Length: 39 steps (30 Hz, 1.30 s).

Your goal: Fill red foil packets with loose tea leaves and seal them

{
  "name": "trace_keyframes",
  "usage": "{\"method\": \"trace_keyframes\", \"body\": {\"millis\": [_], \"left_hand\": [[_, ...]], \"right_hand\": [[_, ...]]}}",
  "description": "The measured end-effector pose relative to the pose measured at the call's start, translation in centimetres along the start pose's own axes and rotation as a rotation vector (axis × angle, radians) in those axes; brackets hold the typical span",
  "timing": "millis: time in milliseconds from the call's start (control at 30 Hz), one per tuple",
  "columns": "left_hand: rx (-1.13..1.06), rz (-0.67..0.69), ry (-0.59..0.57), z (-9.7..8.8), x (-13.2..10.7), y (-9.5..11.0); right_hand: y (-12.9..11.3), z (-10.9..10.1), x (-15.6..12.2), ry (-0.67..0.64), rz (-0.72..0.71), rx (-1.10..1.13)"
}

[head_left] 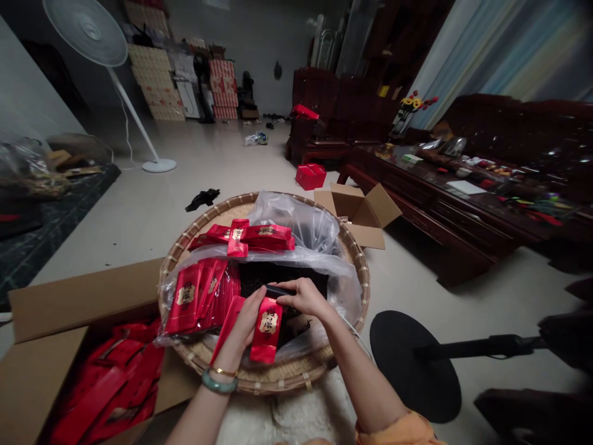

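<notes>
My left hand [250,318] is closed around a small red packet [265,337] with dark lettering on a gold label. Another red packet [230,321] shows under that hand's other side. My right hand [306,298] pinches a black bar-like thing [280,291] at the packet's upper end; its exact kind is unclear. Both hands are over a clear plastic bag [340,269] of dark loose contents [252,278], in a round woven tray [364,272]. Left of the hands stands a row of red packets [188,300]; more flat packets [271,236] lie at the tray's far side.
An open cardboard box [83,306] of red packets stands at the left. A smaller open box [380,210] and a red box [310,176] lie beyond the tray. Around are a black round base [414,371], a white fan [159,165] and a low wooden table [426,204].
</notes>
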<state>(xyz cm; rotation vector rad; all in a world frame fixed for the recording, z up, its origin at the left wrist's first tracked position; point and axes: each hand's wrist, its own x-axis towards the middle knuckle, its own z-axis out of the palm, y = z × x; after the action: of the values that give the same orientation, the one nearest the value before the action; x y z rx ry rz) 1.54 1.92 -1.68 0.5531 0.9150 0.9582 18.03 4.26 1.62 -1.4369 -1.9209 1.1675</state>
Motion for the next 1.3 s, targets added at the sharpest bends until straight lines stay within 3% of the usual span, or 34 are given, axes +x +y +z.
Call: {"method": "trace_keyframes", "body": {"millis": [100, 467, 767, 867, 1033, 1167, 1300], "left_hand": [[-0.069, 0.113, 0.020, -0.2, 0.0, 0.1], [-0.046, 0.161, 0.008, 0.0, 0.2, 0.0], [0.001, 0.101, 0.049, -0.1, 0.3, -0.1], [0.073, 0.095, 0.001, -0.3, 0.5, -0.1], [0.123, 0.124, 0.017, -0.8, 0.6, 0.1], [0.082, 0.137, 0.127, -1.1, 0.4, 0.5], [0.041, 0.167, 0.186, -1.0, 0.3, 0.8]], "right_hand": [[-0.1, 0.1, 0.0, -0.007, 0.009, -0.056], [0.3, 0.6, -0.1, 0.004, -0.010, -0.010], [0.6, 0.8, 0.2, 0.024, -0.009, 0.044], [1.2, 0.9, 0.3, 0.061, 0.007, 0.093], [2.5, -0.4, 0.0, 0.102, 0.009, 0.200], [3.9, -1.9, -0.9, 0.171, 0.048, 0.052], [5.5, -1.7, -1.9, 0.145, 0.163, -0.245]]}}
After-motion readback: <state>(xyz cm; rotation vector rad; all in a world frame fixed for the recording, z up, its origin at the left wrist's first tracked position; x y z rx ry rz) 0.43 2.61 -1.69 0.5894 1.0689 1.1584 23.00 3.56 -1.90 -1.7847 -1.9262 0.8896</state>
